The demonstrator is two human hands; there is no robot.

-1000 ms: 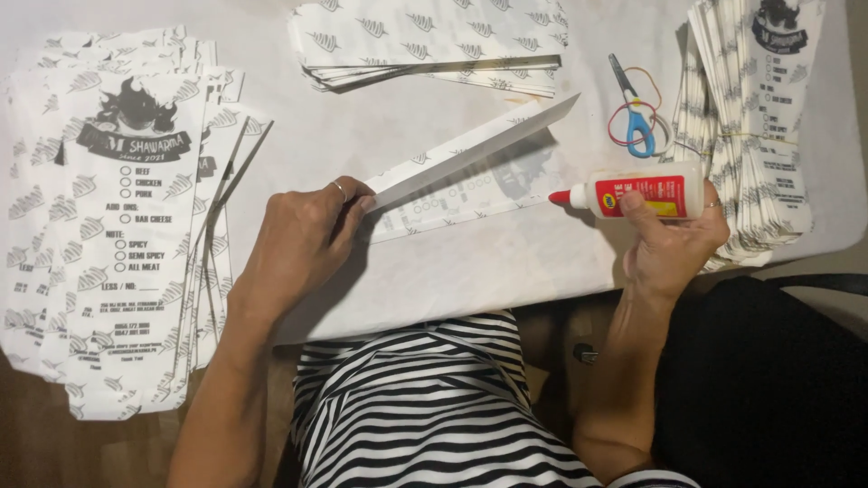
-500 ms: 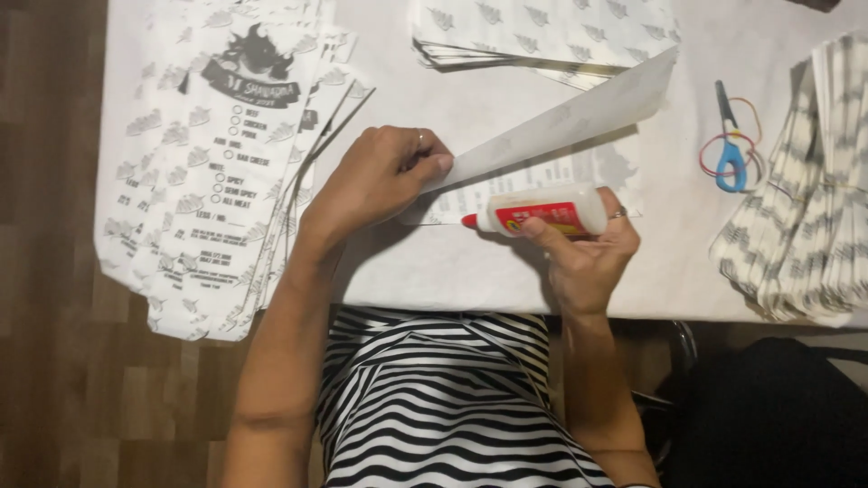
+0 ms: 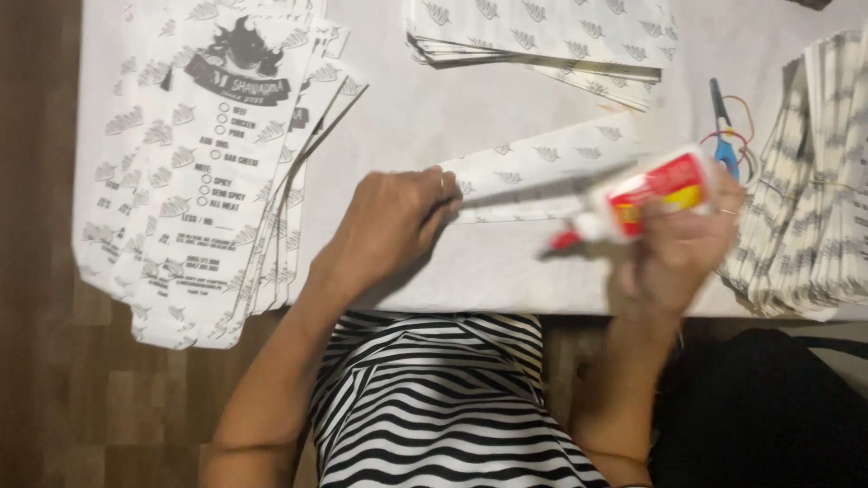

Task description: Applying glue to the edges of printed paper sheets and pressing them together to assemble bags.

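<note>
My left hand (image 3: 391, 224) presses down the near left end of a white printed paper sheet (image 3: 542, 163) lying flat across the middle of the table. My right hand (image 3: 680, 244) grips a white glue bottle (image 3: 644, 199) with a red label and a red tip. The bottle is tilted, its tip pointing down and left just below the sheet's lower edge. The bottle and right hand are blurred by motion.
A fanned stack of printed paper bags (image 3: 203, 172) overhangs the table's left edge. Another stack of folded sheets (image 3: 542, 36) lies at the back, and a third pile (image 3: 814, 181) at the right. Blue-handled scissors (image 3: 723, 136) rest beside that pile. White table (image 3: 470, 271).
The raised flap of the sheet has come down flat under my left hand. My right hand swung the glue bottle right and tilted its tip downward.
</note>
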